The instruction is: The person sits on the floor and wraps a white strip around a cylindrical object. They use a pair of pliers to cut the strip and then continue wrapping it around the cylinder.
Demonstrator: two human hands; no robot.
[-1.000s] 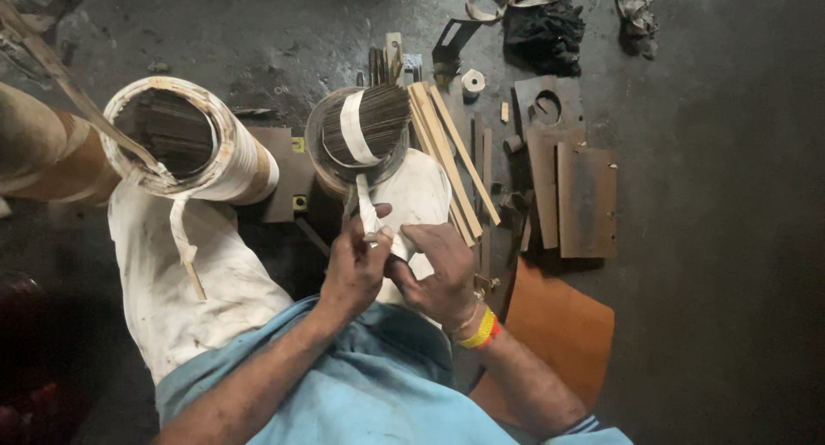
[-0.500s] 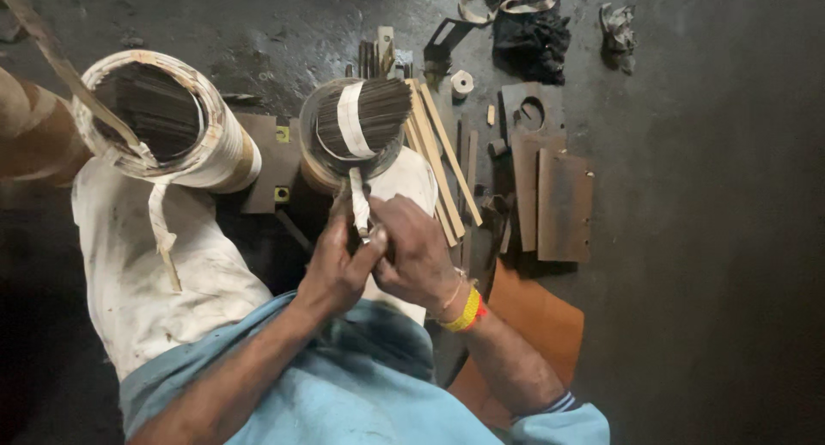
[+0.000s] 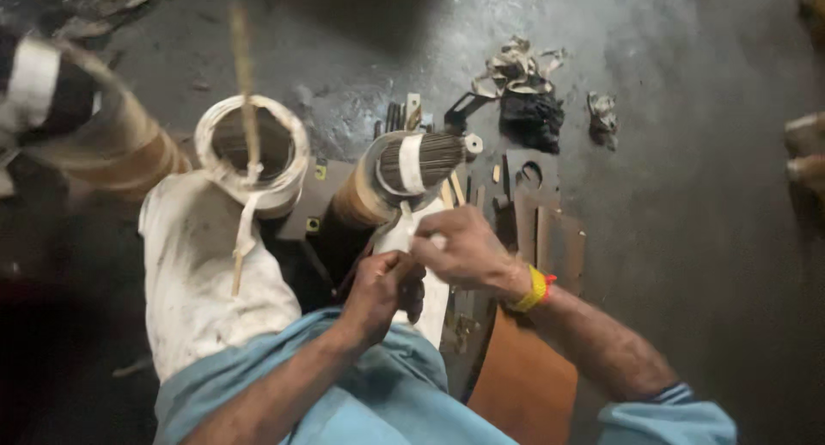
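White tape strip (image 3: pixel 404 236): pinched by left hand (image 3: pixel 382 283) and right hand (image 3: pixel 460 249), both clamped on it, below banded coil (image 3: pixel 404 174). Second coil (image 3: pixel 253 153), brown sheets (image 3: pixel 550 239) flank it on floor (image 3: pixel 687 196).

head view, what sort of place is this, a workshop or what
Probably a repair workshop for wound coils, worked on the floor. Signs: tape-wrapped coils standing on a stained concrete floor, cut brown sheet pieces beside them, and both hands handling white tape.

Lighting dim and uneven. Soft glare on the floor (image 3: pixel 361 110) at top centre; left edge falls into deep shadow. Overall motion blur; fine detail soft throughout.
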